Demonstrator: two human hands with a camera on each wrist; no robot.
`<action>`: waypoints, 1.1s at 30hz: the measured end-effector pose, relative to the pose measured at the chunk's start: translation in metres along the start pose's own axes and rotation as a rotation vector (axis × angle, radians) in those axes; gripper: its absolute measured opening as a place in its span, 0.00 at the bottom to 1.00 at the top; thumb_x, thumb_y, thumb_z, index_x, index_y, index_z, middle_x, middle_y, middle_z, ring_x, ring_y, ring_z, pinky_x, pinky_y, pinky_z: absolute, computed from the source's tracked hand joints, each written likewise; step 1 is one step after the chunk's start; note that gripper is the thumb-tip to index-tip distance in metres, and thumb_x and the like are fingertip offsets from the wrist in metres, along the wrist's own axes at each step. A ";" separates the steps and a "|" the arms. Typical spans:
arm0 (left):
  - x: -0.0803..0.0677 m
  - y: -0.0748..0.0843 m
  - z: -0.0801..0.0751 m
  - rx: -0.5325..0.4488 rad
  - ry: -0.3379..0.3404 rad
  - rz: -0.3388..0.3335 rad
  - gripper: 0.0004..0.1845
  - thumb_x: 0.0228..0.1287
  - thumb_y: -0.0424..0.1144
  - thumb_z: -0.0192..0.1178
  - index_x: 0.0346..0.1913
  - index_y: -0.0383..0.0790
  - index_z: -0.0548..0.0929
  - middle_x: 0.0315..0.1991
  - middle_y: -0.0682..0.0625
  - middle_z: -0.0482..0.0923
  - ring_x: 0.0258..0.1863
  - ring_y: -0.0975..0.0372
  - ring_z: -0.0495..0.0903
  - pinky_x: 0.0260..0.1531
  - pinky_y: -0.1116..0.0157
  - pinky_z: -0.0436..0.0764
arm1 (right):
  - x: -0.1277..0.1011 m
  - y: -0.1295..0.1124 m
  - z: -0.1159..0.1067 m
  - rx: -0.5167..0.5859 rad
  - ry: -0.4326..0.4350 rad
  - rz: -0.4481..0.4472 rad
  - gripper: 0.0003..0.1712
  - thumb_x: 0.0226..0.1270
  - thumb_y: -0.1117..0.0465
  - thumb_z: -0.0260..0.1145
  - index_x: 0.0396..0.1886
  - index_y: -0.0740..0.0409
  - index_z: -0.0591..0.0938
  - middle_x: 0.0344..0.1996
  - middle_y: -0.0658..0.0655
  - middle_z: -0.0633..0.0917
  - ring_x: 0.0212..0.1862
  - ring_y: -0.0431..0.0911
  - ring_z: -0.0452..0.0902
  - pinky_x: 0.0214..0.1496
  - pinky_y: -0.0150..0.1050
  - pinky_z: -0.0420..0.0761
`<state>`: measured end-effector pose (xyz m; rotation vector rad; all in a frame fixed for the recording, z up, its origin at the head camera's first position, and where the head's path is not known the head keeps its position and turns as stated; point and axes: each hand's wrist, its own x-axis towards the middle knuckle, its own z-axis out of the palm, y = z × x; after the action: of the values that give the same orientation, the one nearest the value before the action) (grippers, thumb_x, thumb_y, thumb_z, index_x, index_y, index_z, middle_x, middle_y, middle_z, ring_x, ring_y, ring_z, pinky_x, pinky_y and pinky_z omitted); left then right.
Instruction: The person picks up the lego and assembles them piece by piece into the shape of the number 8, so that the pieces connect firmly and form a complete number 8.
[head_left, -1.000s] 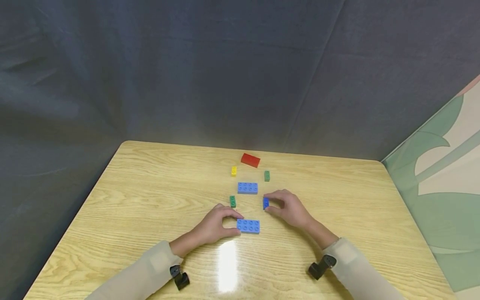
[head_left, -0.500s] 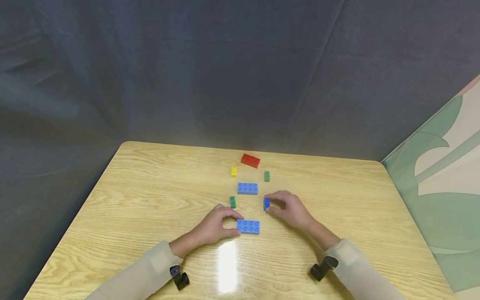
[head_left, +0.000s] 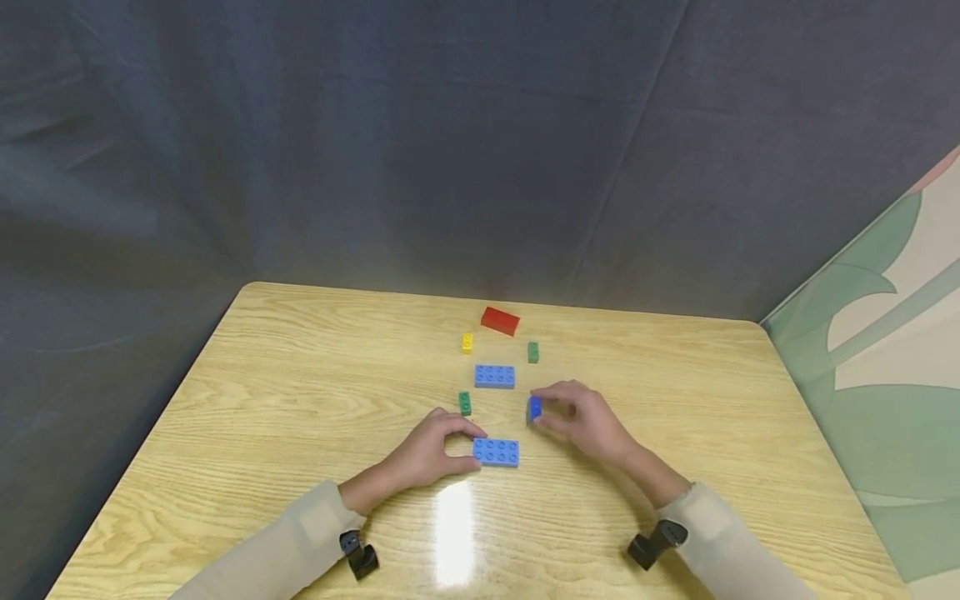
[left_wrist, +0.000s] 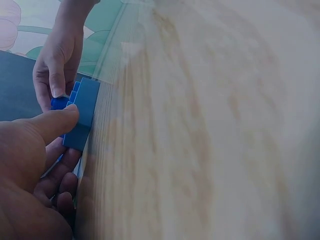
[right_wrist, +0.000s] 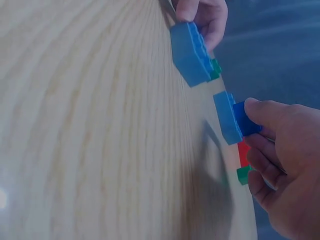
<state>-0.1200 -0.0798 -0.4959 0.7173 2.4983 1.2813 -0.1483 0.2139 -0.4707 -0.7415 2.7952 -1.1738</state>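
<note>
My left hand (head_left: 435, 450) grips the left end of a light blue 2x4 brick (head_left: 496, 452) lying flat on the wooden table (head_left: 300, 400); the same brick (left_wrist: 83, 115) shows between thumb and fingers in the left wrist view. My right hand (head_left: 577, 417) pinches a small dark blue brick (head_left: 533, 408), tilted and just above the table. That small brick (right_wrist: 246, 119) sits between thumb and fingers in the right wrist view. A second light blue 2x4 brick (head_left: 495, 377) lies farther back between the hands.
A small green brick (head_left: 465, 403) lies near the left hand. Behind are a yellow brick (head_left: 467, 342), another green brick (head_left: 532, 352) and a red brick (head_left: 500, 320). A dark curtain hangs behind the table; a patterned panel (head_left: 885, 350) stands at right.
The right hand has lifted and tilted the small dark blue brick slightly and drawn a little toward me. The left hand and its brick have not moved.
</note>
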 end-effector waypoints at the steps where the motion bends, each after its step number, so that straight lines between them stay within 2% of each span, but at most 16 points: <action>1: 0.000 0.000 0.000 0.001 0.002 0.001 0.19 0.59 0.43 0.76 0.53 0.48 0.88 0.49 0.59 0.84 0.46 0.63 0.73 0.50 0.61 0.76 | -0.001 -0.001 0.000 0.002 -0.004 -0.005 0.22 0.61 0.62 0.78 0.55 0.58 0.87 0.48 0.50 0.88 0.42 0.42 0.77 0.38 0.34 0.78; 9: 0.000 0.001 0.000 0.008 0.010 -0.005 0.18 0.59 0.43 0.76 0.53 0.49 0.88 0.49 0.59 0.83 0.47 0.63 0.73 0.51 0.61 0.76 | -0.008 -0.014 -0.002 0.030 -0.016 -0.037 0.22 0.60 0.62 0.78 0.55 0.58 0.87 0.49 0.49 0.87 0.46 0.47 0.80 0.39 0.35 0.80; 17: 0.000 0.002 0.000 0.009 0.008 -0.003 0.18 0.59 0.43 0.76 0.53 0.48 0.88 0.50 0.58 0.83 0.46 0.63 0.73 0.50 0.61 0.76 | -0.015 -0.026 0.001 0.063 -0.040 -0.049 0.22 0.60 0.63 0.78 0.55 0.58 0.87 0.49 0.47 0.87 0.47 0.50 0.79 0.40 0.36 0.79; 33: 0.000 0.003 0.000 0.007 0.000 -0.012 0.18 0.60 0.43 0.75 0.54 0.49 0.87 0.49 0.59 0.83 0.46 0.64 0.73 0.50 0.61 0.76 | -0.023 -0.034 0.012 0.089 -0.107 -0.008 0.23 0.61 0.58 0.78 0.56 0.55 0.86 0.49 0.45 0.86 0.47 0.46 0.78 0.41 0.36 0.79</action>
<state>-0.1195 -0.0783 -0.4933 0.7027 2.5043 1.2686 -0.1112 0.1948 -0.4600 -0.7844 2.6377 -1.2123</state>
